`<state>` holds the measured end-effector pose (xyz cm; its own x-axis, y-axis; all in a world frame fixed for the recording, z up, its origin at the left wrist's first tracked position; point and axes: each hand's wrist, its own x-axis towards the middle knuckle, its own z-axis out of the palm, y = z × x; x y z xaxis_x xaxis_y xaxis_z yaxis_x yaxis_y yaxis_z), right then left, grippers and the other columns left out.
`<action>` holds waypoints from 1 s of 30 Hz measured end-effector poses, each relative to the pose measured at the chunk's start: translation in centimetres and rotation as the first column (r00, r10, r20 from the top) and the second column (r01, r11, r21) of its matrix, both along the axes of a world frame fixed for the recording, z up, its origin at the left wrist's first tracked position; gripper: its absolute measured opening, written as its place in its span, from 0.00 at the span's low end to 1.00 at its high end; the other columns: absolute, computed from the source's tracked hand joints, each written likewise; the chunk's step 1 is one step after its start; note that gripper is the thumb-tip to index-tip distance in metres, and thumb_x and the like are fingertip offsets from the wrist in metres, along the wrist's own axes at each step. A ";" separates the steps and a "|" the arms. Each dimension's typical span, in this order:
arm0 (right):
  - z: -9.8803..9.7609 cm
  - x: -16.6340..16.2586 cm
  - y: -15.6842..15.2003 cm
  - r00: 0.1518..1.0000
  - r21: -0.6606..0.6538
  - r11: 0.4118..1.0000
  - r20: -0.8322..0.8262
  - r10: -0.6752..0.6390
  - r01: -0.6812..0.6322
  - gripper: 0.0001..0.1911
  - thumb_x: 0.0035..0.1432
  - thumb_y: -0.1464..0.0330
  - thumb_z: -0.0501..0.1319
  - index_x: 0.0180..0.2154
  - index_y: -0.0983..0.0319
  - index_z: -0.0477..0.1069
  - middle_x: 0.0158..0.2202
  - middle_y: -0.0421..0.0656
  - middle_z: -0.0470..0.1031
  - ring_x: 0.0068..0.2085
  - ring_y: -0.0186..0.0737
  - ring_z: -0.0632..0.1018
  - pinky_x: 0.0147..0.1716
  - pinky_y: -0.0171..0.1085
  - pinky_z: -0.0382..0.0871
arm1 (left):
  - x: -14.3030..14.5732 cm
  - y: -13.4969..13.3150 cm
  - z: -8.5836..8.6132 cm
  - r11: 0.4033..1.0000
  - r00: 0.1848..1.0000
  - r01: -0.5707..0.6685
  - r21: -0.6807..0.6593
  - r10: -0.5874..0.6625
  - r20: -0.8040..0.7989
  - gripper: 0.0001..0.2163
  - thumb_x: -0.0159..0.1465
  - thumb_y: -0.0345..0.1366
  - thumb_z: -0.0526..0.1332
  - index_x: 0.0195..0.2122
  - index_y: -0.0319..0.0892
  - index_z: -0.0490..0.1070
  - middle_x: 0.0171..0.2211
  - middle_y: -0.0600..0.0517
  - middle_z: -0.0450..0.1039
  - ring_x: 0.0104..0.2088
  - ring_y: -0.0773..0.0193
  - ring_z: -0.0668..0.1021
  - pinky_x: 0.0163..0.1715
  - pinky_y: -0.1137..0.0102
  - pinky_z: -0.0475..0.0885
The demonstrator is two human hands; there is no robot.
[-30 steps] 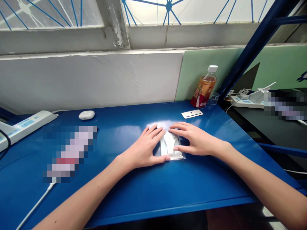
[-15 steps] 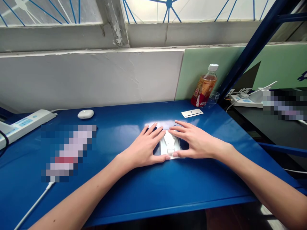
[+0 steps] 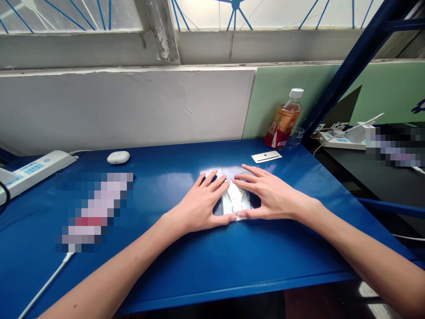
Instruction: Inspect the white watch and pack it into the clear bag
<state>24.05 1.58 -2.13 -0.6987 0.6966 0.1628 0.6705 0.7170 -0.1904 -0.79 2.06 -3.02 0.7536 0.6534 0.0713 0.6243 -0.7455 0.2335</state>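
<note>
Nearest, on the glossy blue tabletop, a flat, clear plastic packet with white contents lies between both hands, the centre of this clock. At 9 o'clock, the left hand has its fingers splayed, unclenched, thumb at the packet's near edge, much as a second ago. At 3 o'clock, the right hand is likewise loose; since then its fingers have fanned wider and its thumb has come down to the near edge (the packet itself seems unmoved).

Also towards 9 lies a pinkish oblong (pixelated, so any print is lost), a white cable at its near end. Beyond, at 10, sits a glossy white rounded case. At 1 lies a flat white card with a dark dot and stripe; past it stands a white-capped clear bottle of amber drink, its orange-and-red label too small to read.
</note>
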 end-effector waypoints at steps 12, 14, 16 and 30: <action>0.0 -0.1 0.2 0.997 -0.057 0.998 -0.075 -0.012 0.007 0.42 0.53 0.47 0.65 0.63 0.62 0.66 0.61 0.52 0.70 0.67 0.65 0.61 0.61 0.59 0.62 | 0.2 0.0 0.2 1.000 1.000 -0.007 -0.005 0.007 0.000 0.39 0.63 0.60 0.57 0.69 0.40 0.54 0.69 0.40 0.54 0.70 0.39 0.51 0.65 0.44 0.47; -0.1 0.0 0.1 0.997 -0.063 0.998 -0.073 -0.011 0.007 0.44 0.53 0.46 0.64 0.64 0.63 0.64 0.63 0.53 0.68 0.67 0.65 0.61 0.62 0.59 0.61 | 0.2 -0.1 0.3 1.000 1.000 -0.006 -0.008 0.006 -0.005 0.39 0.64 0.60 0.56 0.70 0.40 0.53 0.69 0.40 0.54 0.70 0.40 0.52 0.66 0.45 0.47; -0.2 0.2 0.0 0.999 -0.077 0.997 -0.049 0.001 -0.004 0.46 0.55 0.45 0.62 0.66 0.65 0.61 0.65 0.54 0.64 0.68 0.63 0.59 0.63 0.58 0.59 | 0.2 -0.1 0.4 1.000 0.999 -0.011 -0.021 0.010 -0.034 0.40 0.64 0.61 0.55 0.70 0.39 0.51 0.70 0.40 0.52 0.70 0.41 0.53 0.66 0.46 0.47; -0.2 1.4 0.4 0.998 -0.147 0.988 0.049 -0.044 0.050 0.57 0.52 0.38 0.59 0.68 0.74 0.53 0.69 0.62 0.50 0.70 0.64 0.54 0.65 0.57 0.56 | -0.9 0.5 0.4 0.994 0.998 -0.041 -0.101 0.035 -0.058 0.51 0.60 0.68 0.53 0.71 0.32 0.43 0.71 0.36 0.41 0.71 0.42 0.47 0.68 0.52 0.46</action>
<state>25.46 2.00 -2.30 -0.6689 0.7429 0.0242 0.7133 0.6507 -0.2604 -1.72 2.51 -2.63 0.7288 0.6836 -0.0391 0.6662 -0.6947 0.2712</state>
